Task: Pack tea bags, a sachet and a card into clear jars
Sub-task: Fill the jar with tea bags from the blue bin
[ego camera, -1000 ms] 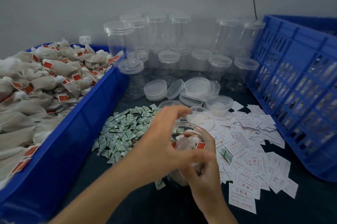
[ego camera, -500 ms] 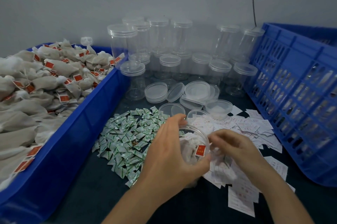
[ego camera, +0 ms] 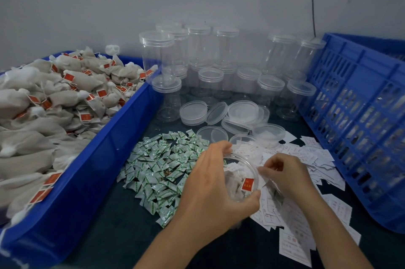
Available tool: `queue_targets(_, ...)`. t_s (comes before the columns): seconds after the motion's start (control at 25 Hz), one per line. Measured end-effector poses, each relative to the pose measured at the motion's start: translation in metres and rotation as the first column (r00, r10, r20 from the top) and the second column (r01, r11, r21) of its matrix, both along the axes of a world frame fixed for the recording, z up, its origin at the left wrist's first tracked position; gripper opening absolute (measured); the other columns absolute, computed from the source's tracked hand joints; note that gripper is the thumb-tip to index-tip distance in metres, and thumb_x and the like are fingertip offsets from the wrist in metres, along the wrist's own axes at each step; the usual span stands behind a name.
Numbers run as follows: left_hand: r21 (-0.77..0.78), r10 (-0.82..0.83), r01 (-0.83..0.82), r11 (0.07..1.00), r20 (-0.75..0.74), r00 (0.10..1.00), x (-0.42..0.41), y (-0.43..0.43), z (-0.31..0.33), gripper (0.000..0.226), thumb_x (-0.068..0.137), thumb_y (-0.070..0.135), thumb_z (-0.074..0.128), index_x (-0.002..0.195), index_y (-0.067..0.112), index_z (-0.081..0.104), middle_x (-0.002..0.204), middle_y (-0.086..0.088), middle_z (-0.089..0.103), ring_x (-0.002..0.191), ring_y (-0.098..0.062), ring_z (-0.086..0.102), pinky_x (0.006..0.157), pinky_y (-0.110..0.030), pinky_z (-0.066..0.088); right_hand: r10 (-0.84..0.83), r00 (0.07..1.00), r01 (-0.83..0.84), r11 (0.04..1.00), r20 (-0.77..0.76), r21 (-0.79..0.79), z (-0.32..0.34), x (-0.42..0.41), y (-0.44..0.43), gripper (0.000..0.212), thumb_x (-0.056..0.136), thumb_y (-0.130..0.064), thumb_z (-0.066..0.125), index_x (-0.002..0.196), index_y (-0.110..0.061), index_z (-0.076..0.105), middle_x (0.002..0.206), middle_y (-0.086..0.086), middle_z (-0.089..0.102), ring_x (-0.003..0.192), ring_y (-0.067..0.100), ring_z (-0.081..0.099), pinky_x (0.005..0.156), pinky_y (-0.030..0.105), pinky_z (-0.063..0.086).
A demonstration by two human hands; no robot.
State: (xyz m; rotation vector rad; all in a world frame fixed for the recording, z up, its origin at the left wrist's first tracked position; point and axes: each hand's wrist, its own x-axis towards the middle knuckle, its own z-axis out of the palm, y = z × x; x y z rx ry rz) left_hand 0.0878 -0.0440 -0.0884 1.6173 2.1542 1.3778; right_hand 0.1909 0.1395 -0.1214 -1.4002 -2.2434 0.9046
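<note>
My left hand (ego camera: 210, 183) grips an open clear jar (ego camera: 243, 159) low on the dark table, tilted toward me. Inside the jar lie tea bags, one showing a red tag (ego camera: 248, 184). My right hand (ego camera: 287, 175) is at the jar's right rim, its fingertips pinching what looks like a small white card (ego camera: 262, 172). Green-and-white sachets (ego camera: 162, 163) lie in a heap left of the jar. White printed cards (ego camera: 311, 154) are spread to its right and partly under my right forearm.
A blue bin (ego camera: 98, 170) heaped with tea bags (ego camera: 65, 102) fills the left side. Lidded empty jars (ego camera: 208, 60) stand at the back by the wall, with loose lids (ego camera: 241, 113) in front of them. A slotted blue crate (ego camera: 361, 128) walls off the right.
My right hand left the jar's near side, went out over the cards, and has come back to the jar's right rim. My left hand keeps hold of the jar.
</note>
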Motion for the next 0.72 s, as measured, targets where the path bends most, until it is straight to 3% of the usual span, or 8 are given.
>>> queue_targets(0.12,-0.005,0.002,-0.002,1.000,0.001,1.000,-0.001,0.000,-0.001,0.074,0.064,0.066,0.056,0.126,0.043,0.023,0.119,0.031,0.038,0.117,0.014,0.035,0.091,-0.007,0.031,0.034,0.995,-0.032,0.999,-0.092,0.023,0.030,0.009,-0.009,0.012,0.085,-0.018,0.077,0.080,-0.019,0.066,0.079,-0.005,0.068,0.075,0.007,0.063,0.060,0.013,0.041)
queue_targets(0.2,0.001,0.000,0.000,1.000,0.001,1.000,0.000,0.000,-0.001,0.075,0.064,0.066,0.057,0.127,0.042,0.025,0.118,0.030,0.038,0.116,0.013,0.035,0.091,-0.008,0.032,0.070,0.970,-0.054,0.996,-0.232,0.074,0.055,0.016,-0.019,0.011,0.080,-0.019,0.080,0.079,-0.021,0.069,0.074,-0.005,0.071,0.072,0.005,0.066,0.062,0.013,0.045)
queue_targets(0.28,0.015,0.003,-0.003,1.000,-0.001,1.000,0.000,0.000,-0.001,0.076,0.065,0.064,0.059,0.128,0.039,0.026,0.119,0.029,0.039,0.115,0.012,0.036,0.092,-0.009,0.033,0.141,0.893,-0.126,0.990,-0.426,0.062,0.080,0.019,-0.034,0.010,0.073,-0.021,0.083,0.075,-0.024,0.073,0.074,-0.008,0.074,0.069,0.002,0.068,0.060,0.012,0.050)
queue_targets(0.36,0.021,-0.001,0.001,1.000,0.000,1.000,-0.001,0.001,0.000,0.077,0.066,0.062,0.062,0.130,0.037,0.028,0.120,0.027,0.040,0.116,0.011,0.036,0.093,-0.011,0.034,0.225,0.821,-0.229,0.972,-0.525,0.059,0.095,0.018,-0.047,0.011,0.069,-0.024,0.084,0.072,-0.028,0.075,0.075,-0.008,0.075,0.068,0.000,0.069,0.060,0.007,0.049)
queue_targets(0.44,0.021,-0.007,0.007,1.000,0.003,1.000,-0.001,0.000,0.000,0.077,0.068,0.059,0.065,0.132,0.035,0.029,0.121,0.026,0.041,0.116,0.009,0.037,0.093,-0.011,0.035,0.266,0.814,-0.259,0.962,-0.516,0.087,0.097,0.016,-0.053,0.012,0.069,-0.023,0.084,0.072,-0.030,0.074,0.076,-0.009,0.075,0.069,0.000,0.070,0.061,0.007,0.051)
queue_targets(0.52,0.019,-0.012,0.012,1.000,0.000,1.000,-0.001,0.000,0.000,0.077,0.068,0.060,0.066,0.131,0.035,0.029,0.121,0.026,0.041,0.116,0.010,0.037,0.092,-0.009,0.034,0.210,0.862,-0.181,0.978,-0.461,0.108,0.087,0.012,-0.045,0.013,0.073,-0.019,0.084,0.073,-0.027,0.074,0.076,-0.008,0.075,0.070,0.002,0.070,0.063,0.014,0.054)
queue_targets(0.64,0.012,-0.009,0.009,1.000,0.004,1.000,0.000,-0.001,0.000,0.079,0.064,0.067,0.058,0.130,0.036,0.028,0.120,0.026,0.040,0.115,0.010,0.037,0.089,-0.007,0.033,0.070,0.964,-0.054,0.996,-0.258,0.069,0.054,0.007,-0.023,0.013,0.081,-0.016,0.080,0.082,-0.024,0.071,0.080,-0.006,0.072,0.080,0.010,0.069,0.072,0.022,0.053)
queue_targets(0.72,0.001,-0.009,0.009,1.000,0.011,1.000,-0.001,-0.001,0.001,0.076,0.065,0.064,0.059,0.128,0.038,0.027,0.120,0.026,0.040,0.115,0.010,0.036,0.089,-0.006,0.032,0.022,0.992,-0.023,1.000,-0.128,0.001,0.027,0.008,-0.012,0.013,0.084,-0.013,0.077,0.086,-0.022,0.069,0.085,-0.004,0.070,0.084,0.013,0.068,0.067,0.018,0.048)
